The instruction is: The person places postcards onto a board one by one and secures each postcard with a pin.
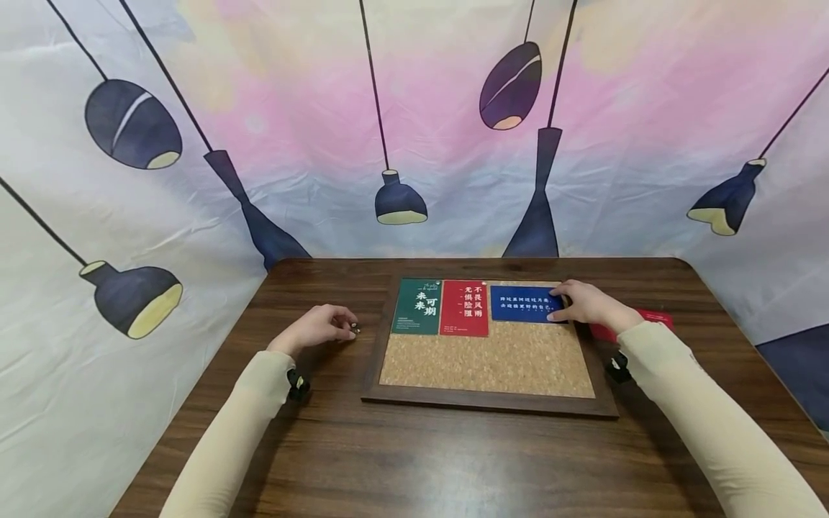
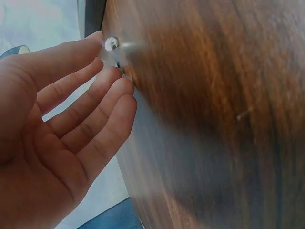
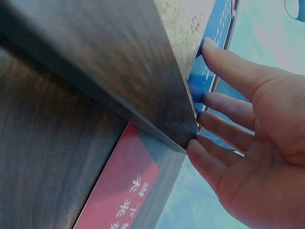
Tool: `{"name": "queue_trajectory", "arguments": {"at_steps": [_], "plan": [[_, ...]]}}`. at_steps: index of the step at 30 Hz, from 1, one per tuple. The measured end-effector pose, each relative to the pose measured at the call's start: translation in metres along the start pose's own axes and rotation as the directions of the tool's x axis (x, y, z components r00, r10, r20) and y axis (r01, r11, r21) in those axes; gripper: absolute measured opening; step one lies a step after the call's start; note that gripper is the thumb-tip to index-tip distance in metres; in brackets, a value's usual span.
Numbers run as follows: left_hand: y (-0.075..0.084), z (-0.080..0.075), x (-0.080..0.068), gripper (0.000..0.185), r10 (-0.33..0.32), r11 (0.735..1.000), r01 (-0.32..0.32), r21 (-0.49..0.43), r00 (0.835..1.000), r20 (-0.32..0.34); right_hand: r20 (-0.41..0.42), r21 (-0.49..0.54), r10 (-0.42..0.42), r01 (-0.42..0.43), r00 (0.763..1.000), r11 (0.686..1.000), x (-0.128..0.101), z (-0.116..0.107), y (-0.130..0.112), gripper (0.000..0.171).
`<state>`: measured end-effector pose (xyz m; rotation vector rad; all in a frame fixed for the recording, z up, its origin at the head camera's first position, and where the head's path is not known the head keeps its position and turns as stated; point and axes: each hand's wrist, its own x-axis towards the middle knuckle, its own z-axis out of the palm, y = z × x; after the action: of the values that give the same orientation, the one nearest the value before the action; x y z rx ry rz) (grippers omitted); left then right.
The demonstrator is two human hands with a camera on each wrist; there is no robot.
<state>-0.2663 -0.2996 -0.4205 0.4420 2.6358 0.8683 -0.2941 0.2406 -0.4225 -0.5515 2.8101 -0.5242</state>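
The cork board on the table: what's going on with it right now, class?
A person sits at a wooden table with a framed cork board. Green, red and blue cards lie along its top edge. The right hand presses straight fingers on the blue card. The left hand, on the table left of the board, pinches a small pushpin. Another red card lies beyond the board's right side.

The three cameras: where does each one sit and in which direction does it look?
Head: looks forward and down at the cork board on the table; both sleeved forearms and both hands show.
Left wrist: beside the left hand, facing the table wood and a pin at its fingertips.
Right wrist: beside the right hand, facing the board frame and blue card.
Head and right wrist views share the blue card.
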Motion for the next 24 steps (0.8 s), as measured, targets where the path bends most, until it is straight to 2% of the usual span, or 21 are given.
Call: {"name": "queue_trajectory", "arguments": {"at_steps": [7,14,24], "plan": [[0.001,0.004,0.005,0.023,-0.001,1.0,0.001,0.027,1.0,-0.005,-0.012,0.005,-0.016,0.016,1.0,1.0,-0.001,0.001,0.001,0.062],[0.003,0.008,0.008,0.015,0.026,0.997,-0.024,0.079,0.999,-0.021,-0.019,0.003,-0.016,0.016,1.0,1.0,-0.002,0.001,0.001,0.062],[0.006,0.013,0.012,0.006,0.022,0.991,-0.017,0.136,0.999,-0.038,-0.018,0.001,-0.017,0.017,1.0,1.0,-0.001,0.001,0.002,0.063]]}}
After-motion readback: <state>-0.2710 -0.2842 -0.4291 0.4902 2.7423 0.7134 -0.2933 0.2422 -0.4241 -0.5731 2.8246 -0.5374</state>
